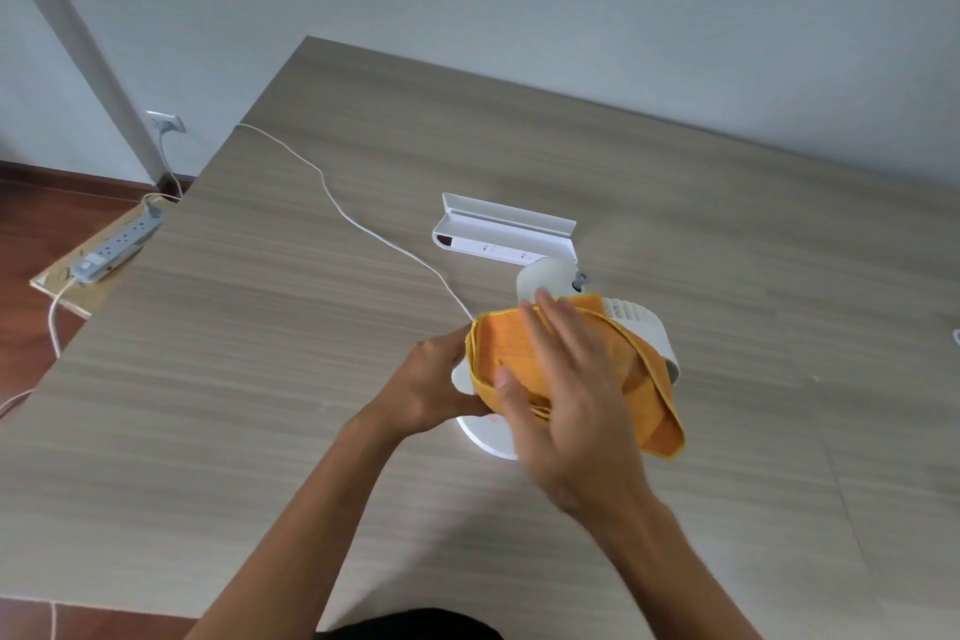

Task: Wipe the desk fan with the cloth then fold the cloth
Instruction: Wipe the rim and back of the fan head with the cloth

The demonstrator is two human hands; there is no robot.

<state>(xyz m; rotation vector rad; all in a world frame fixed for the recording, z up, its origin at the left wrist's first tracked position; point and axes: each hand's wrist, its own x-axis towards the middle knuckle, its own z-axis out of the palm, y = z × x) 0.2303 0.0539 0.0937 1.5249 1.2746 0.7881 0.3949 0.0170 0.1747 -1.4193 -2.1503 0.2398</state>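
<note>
A white desk fan (636,322) stands near the middle of the wooden desk, with its round base (485,434) showing below my hands. An orange cloth (506,346) is draped over the fan's head and hangs down on the right side. My right hand (563,395) lies flat on the cloth with straight fingers, pressing it against the fan. My left hand (431,385) grips the fan's left side at the cloth's edge. Most of the fan's front is hidden by the cloth and hands.
The fan's white cable (332,195) runs across the desk (260,379) to its left edge. A white power strip holder (501,234) sits just behind the fan. On the floor at left lies a grey power strip (117,247) on a board.
</note>
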